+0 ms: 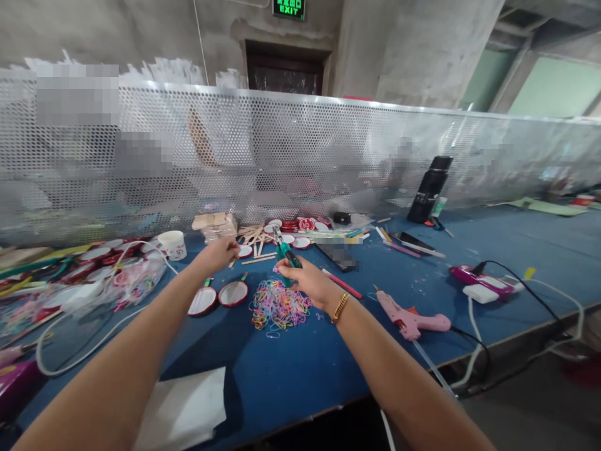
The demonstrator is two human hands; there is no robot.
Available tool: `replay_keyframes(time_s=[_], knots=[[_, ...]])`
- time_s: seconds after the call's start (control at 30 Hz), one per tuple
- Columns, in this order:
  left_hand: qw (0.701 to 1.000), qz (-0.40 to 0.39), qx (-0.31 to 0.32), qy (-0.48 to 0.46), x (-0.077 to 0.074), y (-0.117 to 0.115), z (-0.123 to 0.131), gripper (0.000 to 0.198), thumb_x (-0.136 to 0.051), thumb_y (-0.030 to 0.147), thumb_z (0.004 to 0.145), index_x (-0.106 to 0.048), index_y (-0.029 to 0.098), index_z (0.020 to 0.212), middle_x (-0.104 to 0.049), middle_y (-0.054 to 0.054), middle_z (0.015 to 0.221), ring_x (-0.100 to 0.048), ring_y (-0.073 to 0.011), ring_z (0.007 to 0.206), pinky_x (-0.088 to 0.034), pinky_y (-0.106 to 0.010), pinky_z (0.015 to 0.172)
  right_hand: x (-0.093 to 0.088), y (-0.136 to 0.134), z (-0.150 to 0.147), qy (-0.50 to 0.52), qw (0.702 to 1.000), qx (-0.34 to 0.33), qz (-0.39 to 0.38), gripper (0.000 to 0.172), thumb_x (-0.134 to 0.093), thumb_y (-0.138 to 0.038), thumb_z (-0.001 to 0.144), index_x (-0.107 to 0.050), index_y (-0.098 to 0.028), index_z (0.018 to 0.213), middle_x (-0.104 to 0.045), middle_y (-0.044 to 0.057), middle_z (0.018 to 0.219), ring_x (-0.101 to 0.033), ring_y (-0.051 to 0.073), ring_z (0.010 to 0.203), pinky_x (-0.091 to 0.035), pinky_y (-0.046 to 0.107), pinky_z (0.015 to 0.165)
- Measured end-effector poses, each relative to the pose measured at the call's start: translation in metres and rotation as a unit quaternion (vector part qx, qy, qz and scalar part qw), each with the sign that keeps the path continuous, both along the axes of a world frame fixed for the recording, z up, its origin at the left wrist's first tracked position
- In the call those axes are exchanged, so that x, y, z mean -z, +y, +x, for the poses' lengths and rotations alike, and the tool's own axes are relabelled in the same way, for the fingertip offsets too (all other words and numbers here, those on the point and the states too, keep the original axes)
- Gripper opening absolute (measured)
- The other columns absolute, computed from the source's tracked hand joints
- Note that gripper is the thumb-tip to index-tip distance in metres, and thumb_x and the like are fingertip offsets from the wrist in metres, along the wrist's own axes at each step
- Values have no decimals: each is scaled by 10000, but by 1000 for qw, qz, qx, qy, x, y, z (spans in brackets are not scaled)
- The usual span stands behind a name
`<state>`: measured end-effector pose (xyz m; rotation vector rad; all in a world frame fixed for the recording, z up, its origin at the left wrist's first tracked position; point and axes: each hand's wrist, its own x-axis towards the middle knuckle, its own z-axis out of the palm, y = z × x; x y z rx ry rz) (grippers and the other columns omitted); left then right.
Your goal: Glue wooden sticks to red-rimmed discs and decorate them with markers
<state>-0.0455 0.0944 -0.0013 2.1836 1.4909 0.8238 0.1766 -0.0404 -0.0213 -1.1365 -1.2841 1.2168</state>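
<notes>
My right hand point(307, 280) grips teal-handled pliers point(285, 249), their metal jaws pointing away from me. Just below that hand lies a heap of colourful rubber bands point(278, 305). My left hand point(223, 254) is held above the table with its fingers curled closed; whatever they may hold is too small or hidden to make out. Around it are wooden craft sticks point(256, 240) and a small white disc point(244, 251). Two round, red-rimmed white pieces with short green stems, one piece point(233, 293) and a second piece point(203, 301), lie nearer to me.
A pink glue gun point(407, 316) and a magenta power strip point(488, 283) lie right on the blue table point(300, 376). A paper cup point(172, 245), cables and bagged pieces are left. A phone point(337, 255), black bottle point(429, 189) and perforated metal screen point(300, 150) stand beyond; white paper point(188, 404) lies near.
</notes>
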Motion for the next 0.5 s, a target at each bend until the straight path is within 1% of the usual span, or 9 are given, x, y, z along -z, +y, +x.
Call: replay_keyframes(time_s=[0.07, 0.13, 0.2, 0.27, 0.33, 0.5], knots=[[998, -9, 42, -38, -19, -12, 5, 201, -579, 414, 694, -590, 214, 677, -577, -15, 590, -512, -149, 543, -373, -258, 533, 3, -2, -1, -28, 999, 8, 14, 241, -643, -375, 723, -590, -206, 886, -598, 23, 907, -527, 170, 841, -396, 306, 754], [995, 2, 81, -66, -35, -26, 12, 224, -569, 427, 717, -604, 207, 734, -573, -13, 611, -484, -132, 535, -342, -242, 501, 6, -4, -2, -57, 998, 5, 30, 238, -634, -366, 731, -597, -207, 903, -598, 17, 883, -537, 168, 819, -400, 315, 778], [994, 19, 87, -66, -45, -40, 20, 263, -558, 456, 743, -608, 199, 724, -529, 1, 580, -419, -113, 505, -308, -234, 475, 8, -5, -2, -89, 995, 4, 53, 244, -628, -367, 737, -601, -207, 919, -604, 18, 889, -548, 174, 824, -405, 321, 794], [992, 19, 96, -74, -49, -51, 27, 283, -561, 473, 752, -602, 198, 700, -474, 16, 553, -390, -107, 505, -299, -230, 475, 9, -7, -1, -117, 990, 7, 77, 266, -621, -387, 748, -607, -203, 940, -612, 25, 914, -555, 183, 846, -412, 328, 807], [990, 11, 107, -87, -50, -57, 31, 303, -545, 488, 769, -574, 203, 670, -432, 22, 542, -368, -106, 507, -286, -231, 478, 9, -7, 0, -134, 986, 13, 96, 292, -610, -411, 762, -613, -197, 961, -616, 35, 949, -557, 192, 880, -413, 335, 829], [992, 20, 92, -84, -50, -60, 34, 312, -516, 492, 782, -545, 213, 645, -404, 26, 538, -351, -115, 507, -267, -248, 498, 8, -8, 0, -153, 983, 23, 99, 280, -594, -415, 784, -617, -205, 968, -616, 38, 971, -551, 191, 885, -404, 332, 839]])
